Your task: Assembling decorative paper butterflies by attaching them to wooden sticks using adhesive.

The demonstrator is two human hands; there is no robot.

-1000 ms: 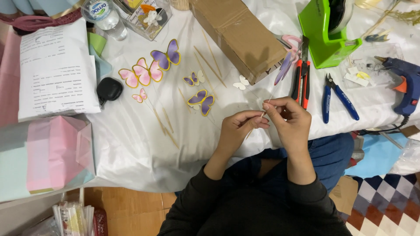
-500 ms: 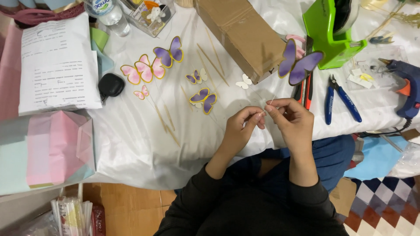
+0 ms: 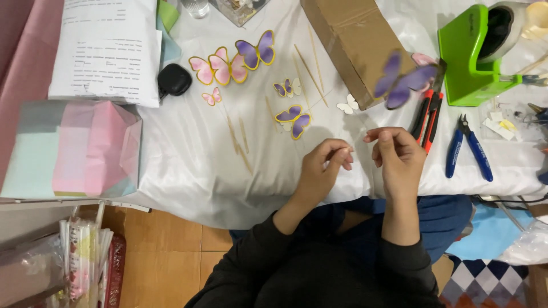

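The left hand has its fingers curled in, with the tips pinched close on something too small to make out, maybe a thin wire. The right hand is just beside it. Its fingers are bent and pressed together too, and I cannot tell what they grip. A blurry purple butterfly floats above the right hand, near the cardboard box.

Both hands sit over the near edge of the table, which has a white cloth on it. The cloth right under the hands is bare.

Count the flat butterflies on the cloth: one big purple one, two pink ones joined, one tiny pink one, one small purple and white one, one purple with a yellow rim, and one small white one. Several thin wooden sticks lie between them.

To the right lie one red and black tool and one pair of blue pliers, well apart from the fingers. One green tape holder stands behind them. On the left are one pink paper box, one printed sheet and one small black case.
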